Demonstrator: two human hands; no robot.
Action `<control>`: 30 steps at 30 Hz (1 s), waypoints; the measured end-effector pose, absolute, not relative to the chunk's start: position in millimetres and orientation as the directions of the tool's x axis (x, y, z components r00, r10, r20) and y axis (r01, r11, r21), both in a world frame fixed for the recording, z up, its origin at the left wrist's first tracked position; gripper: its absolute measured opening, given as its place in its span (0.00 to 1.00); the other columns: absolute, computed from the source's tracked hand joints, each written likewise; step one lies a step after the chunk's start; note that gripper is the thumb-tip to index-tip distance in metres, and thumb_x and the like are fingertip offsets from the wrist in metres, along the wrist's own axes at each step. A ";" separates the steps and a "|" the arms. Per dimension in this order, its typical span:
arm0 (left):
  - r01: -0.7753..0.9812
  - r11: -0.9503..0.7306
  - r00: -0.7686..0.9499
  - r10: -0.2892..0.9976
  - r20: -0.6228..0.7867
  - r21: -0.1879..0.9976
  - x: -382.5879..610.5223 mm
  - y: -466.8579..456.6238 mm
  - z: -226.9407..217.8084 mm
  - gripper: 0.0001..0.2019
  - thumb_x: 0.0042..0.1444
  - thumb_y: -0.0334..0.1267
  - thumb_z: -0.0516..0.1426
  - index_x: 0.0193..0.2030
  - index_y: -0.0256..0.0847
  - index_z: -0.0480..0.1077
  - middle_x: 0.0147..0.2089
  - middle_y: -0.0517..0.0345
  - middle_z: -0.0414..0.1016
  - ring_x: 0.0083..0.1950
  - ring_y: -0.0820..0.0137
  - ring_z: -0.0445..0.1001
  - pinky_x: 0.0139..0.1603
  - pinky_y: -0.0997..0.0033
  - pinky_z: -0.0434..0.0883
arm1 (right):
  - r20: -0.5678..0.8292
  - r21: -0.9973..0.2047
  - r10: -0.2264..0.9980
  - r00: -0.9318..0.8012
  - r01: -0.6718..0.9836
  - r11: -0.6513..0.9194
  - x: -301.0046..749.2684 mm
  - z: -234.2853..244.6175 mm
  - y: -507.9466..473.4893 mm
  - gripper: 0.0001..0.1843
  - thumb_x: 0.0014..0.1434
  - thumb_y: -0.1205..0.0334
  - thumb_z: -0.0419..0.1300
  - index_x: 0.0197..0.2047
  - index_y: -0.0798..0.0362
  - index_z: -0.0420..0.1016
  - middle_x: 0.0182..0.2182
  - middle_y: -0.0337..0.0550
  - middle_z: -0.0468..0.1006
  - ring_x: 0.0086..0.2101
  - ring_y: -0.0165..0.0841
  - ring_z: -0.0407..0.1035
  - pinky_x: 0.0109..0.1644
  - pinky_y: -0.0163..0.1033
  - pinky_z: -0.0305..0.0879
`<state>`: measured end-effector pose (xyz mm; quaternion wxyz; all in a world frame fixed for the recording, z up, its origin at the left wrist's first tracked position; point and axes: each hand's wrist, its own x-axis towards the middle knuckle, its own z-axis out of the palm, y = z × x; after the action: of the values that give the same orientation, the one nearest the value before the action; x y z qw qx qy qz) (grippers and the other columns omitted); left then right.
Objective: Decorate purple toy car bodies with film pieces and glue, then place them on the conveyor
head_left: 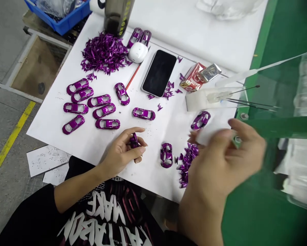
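Observation:
My left hand (125, 148) is closed around a small purple toy car shell (134, 140), with the fingertips covering part of it. At the right, my right hand (227, 153) is blurred by motion and wraps a white object (211, 131) whose kind I cannot make out; a round greenish end shows between the fingers. Just beyond that hand lies a purple car shell (201, 120). Another car shell (166, 155) stands between my hands, beside a small heap of purple pointed parts (186, 164). More car shells (104, 110) lie grouped on the white sheet to the left.
A large pile of purple parts (103, 54) sits near a dark bottle (116, 17). Around the sheet's middle lie a phone (159, 73), a white earbud case (137, 52) and a red stick (133, 78). A red box (192, 78) and a white block with thin tools (197, 100) stand right.

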<state>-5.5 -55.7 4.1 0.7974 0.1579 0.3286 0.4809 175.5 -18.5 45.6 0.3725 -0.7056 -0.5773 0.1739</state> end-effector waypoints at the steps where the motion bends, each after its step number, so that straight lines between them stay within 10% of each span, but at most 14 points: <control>1: -0.667 0.489 0.328 0.870 -0.367 0.562 -5.9 -55.5 4.3 0.22 0.59 0.31 0.65 0.60 0.44 0.70 0.44 0.58 0.72 0.36 0.76 0.68 0.33 0.75 0.71 | 0.185 -0.746 0.937 0.297 0.663 -0.063 178.5 41.8 -8.3 0.16 0.73 0.48 0.59 0.55 0.49 0.69 0.49 0.60 0.77 0.46 0.56 0.77 0.46 0.56 0.76; 4: -0.664 0.495 0.352 0.868 -0.349 0.560 -7.2 -55.9 5.4 0.20 0.59 0.32 0.64 0.58 0.42 0.70 0.44 0.55 0.74 0.41 0.72 0.76 0.37 0.73 0.75 | 0.065 -0.669 0.965 0.253 0.729 -0.146 187.3 32.6 5.5 0.16 0.66 0.48 0.64 0.48 0.50 0.70 0.42 0.55 0.80 0.47 0.57 0.77 0.49 0.55 0.75; 9: -0.660 0.512 0.385 0.859 -0.338 0.550 -9.2 -57.8 6.1 0.17 0.58 0.32 0.65 0.53 0.39 0.68 0.46 0.53 0.76 0.44 0.67 0.82 0.40 0.70 0.78 | -0.105 -0.100 0.993 0.062 0.992 -0.072 171.2 70.9 -11.5 0.20 0.72 0.42 0.54 0.46 0.51 0.75 0.31 0.55 0.80 0.32 0.60 0.77 0.34 0.55 0.70; 15: -0.685 0.486 0.395 0.874 -0.285 0.543 -6.4 -58.5 -1.9 0.18 0.55 0.35 0.67 0.49 0.40 0.68 0.42 0.56 0.76 0.38 0.69 0.82 0.33 0.73 0.76 | -0.009 -0.291 0.841 -0.541 0.806 0.516 41.6 93.6 62.4 0.08 0.74 0.64 0.58 0.49 0.51 0.80 0.43 0.48 0.82 0.41 0.48 0.77 0.46 0.46 0.71; 21: -0.674 0.485 0.395 0.874 -0.282 0.558 -4.3 -57.2 -4.7 0.19 0.52 0.35 0.67 0.48 0.38 0.68 0.43 0.54 0.76 0.36 0.70 0.81 0.31 0.75 0.74 | -0.168 -0.060 0.875 -0.453 0.891 0.450 -46.3 49.8 133.1 0.14 0.80 0.64 0.58 0.56 0.68 0.76 0.52 0.65 0.76 0.52 0.55 0.71 0.49 0.47 0.69; 30: -0.690 0.465 0.369 0.885 -0.283 0.555 -0.7 -57.6 -10.6 0.20 0.52 0.34 0.68 0.49 0.39 0.67 0.42 0.56 0.76 0.35 0.70 0.82 0.31 0.76 0.75 | -0.167 -0.066 0.872 -0.460 0.888 0.456 -42.3 38.9 140.3 0.10 0.75 0.72 0.58 0.48 0.59 0.81 0.48 0.55 0.77 0.49 0.52 0.72 0.46 0.44 0.68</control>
<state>-0.7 -57.6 -10.6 0.8088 0.1742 0.2801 0.4869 -42.3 140.3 38.9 -0.0544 -0.5167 -0.8515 0.0717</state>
